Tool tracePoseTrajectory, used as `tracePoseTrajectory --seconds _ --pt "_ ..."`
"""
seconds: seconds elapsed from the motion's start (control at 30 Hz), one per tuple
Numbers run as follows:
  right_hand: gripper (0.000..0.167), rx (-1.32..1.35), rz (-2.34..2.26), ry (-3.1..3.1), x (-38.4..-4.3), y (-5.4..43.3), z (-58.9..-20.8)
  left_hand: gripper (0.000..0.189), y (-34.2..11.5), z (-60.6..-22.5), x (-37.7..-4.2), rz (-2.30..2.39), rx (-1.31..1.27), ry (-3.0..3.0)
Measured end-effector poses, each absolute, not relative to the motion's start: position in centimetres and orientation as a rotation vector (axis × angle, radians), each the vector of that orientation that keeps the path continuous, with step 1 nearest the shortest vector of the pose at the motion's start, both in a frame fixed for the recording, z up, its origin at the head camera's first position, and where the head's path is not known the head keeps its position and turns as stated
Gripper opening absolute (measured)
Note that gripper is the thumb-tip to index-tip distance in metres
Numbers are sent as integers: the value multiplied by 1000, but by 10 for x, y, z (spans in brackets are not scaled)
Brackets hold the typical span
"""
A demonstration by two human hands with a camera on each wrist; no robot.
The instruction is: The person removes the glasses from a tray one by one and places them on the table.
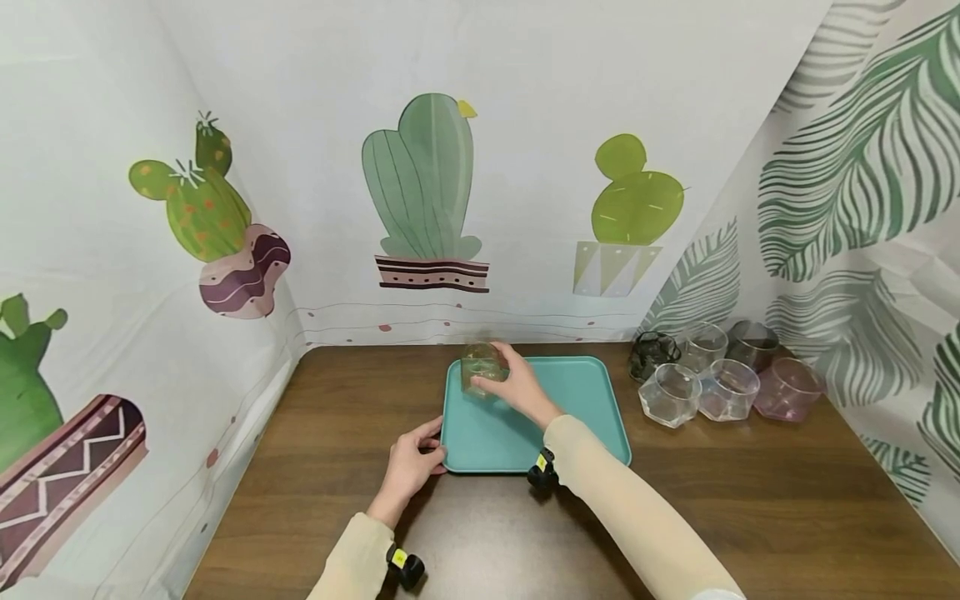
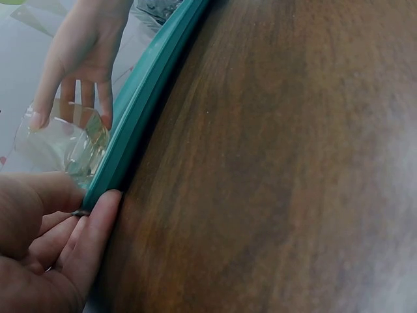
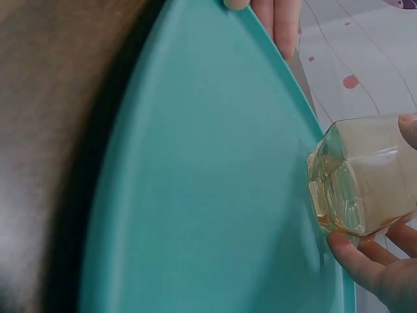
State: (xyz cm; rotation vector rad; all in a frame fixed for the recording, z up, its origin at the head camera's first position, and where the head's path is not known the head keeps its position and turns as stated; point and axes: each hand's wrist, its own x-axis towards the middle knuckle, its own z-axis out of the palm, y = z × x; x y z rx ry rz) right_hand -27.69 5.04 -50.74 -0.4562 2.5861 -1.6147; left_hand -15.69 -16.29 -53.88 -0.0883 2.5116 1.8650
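Note:
My right hand (image 1: pixel 517 387) holds a transparent amber-tinted glass (image 1: pixel 482 372) between thumb and fingers, over the far left corner of a teal rectangular tray (image 1: pixel 555 417). Faceted sides and a thick base mark the glass (image 3: pixel 365 176) in the right wrist view. Whether its base touches the tray cannot be told. At the tray's left edge, near the front corner, my left hand (image 1: pixel 412 460) pinches the rim. The left wrist view has that hand (image 2: pixel 52 241) with its thumb and fingers at the teal rim (image 2: pixel 140 98).
Right of the tray stand clear glasses (image 1: pixel 670 396), an iridescent glass (image 1: pixel 727 390), a pink glass (image 1: pixel 789 390) and a dark grey glass (image 1: pixel 752 343). A black openwork object (image 1: pixel 654 354) sits beside them. The wooden table (image 1: pixel 345 392) meets a printed cloth backdrop (image 1: pixel 525 167) behind.

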Motion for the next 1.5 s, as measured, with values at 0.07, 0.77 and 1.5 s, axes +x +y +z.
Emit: tracePoseTrajectory --seconds 0.07,0.77,1.5 --pt "81 -459 -1624 2579 -274 53 -508 56 -163 -539 -157 1866 -92 2510" --pt "79 -539 -1632 2600 -247 86 -515 55 -163 -540 -157 1863 -87 2527" --pt "76 -514 -1684 2583 -209 133 -511 54 -162 -541 -157 1866 -90 2534"
